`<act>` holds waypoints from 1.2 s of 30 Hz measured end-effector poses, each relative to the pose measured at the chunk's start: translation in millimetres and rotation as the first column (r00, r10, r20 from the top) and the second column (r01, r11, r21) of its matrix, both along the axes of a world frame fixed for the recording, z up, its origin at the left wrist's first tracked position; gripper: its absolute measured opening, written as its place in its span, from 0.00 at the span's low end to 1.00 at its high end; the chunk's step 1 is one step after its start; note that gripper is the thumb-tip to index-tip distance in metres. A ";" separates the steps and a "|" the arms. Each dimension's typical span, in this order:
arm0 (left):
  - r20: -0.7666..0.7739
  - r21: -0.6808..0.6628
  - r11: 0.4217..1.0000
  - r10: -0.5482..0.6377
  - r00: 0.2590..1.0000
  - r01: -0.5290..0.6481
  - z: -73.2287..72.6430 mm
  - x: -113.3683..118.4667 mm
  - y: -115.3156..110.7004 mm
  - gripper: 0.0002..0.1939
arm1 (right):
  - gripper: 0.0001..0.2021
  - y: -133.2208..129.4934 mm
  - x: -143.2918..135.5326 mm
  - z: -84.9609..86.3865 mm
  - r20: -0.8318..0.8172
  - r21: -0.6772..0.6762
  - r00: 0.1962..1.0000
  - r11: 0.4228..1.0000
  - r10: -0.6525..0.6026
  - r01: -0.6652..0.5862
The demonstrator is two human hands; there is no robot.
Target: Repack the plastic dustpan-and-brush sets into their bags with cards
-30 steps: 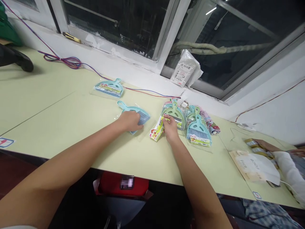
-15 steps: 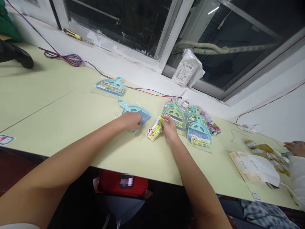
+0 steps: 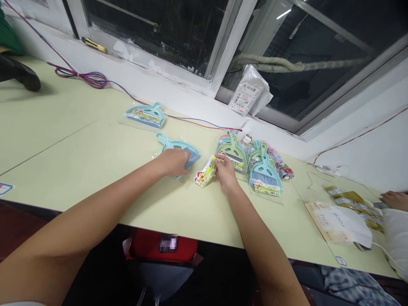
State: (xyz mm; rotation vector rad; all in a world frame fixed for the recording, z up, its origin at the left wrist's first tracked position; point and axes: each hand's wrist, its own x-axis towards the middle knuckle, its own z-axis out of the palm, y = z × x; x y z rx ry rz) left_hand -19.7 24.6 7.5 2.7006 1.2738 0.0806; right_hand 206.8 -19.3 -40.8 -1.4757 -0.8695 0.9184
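Observation:
My left hand [image 3: 176, 162] lies over a blue dustpan and brush set [image 3: 192, 155] in clear wrap; its fingers are curled and their tips are hidden. Pinched in my right hand [image 3: 225, 169] is a yellow-green and white printed card [image 3: 205, 171], just right of that set. Beyond my right hand are a green dustpan set [image 3: 233, 150] with others behind it, and a blue dustpan set [image 3: 265, 175] in a wrapper with a card. Another wrapped blue set [image 3: 146, 115] lies further back on the left.
The pale table [image 3: 83, 165] meets a white sill with a screwdriver [image 3: 95, 45] and a white package [image 3: 247, 93]. Coiled cable [image 3: 92, 79] runs along the back. At right are a paper packet [image 3: 338, 223], mustard bundles [image 3: 353, 202] and another person's hand [image 3: 395, 199].
The view has shifted slightly. My left hand's fingers have moved a little over the blue set. My right hand still holds the card, and the other person's hand at right has lowered slightly.

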 end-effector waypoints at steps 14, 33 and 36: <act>0.205 -0.099 0.993 -0.041 0.978 0.062 -3.1 3.5 2.0 0.09 | 0.12 -1.6 -3.0 2.5 -0.092 0.004 0.996 1.000 0.005 -0.005; 0.460 -0.190 0.947 -0.145 0.876 0.257 -2.6 5.7 2.6 0.07 | 0.10 6.5 -0.3 -8.2 0.083 0.037 0.990 0.993 -0.116 0.113; 0.455 -0.168 0.951 -0.160 0.876 0.261 -4.2 6.5 2.6 0.08 | 0.10 7.9 -5.4 -7.8 -0.048 -0.013 0.990 0.991 -0.135 0.135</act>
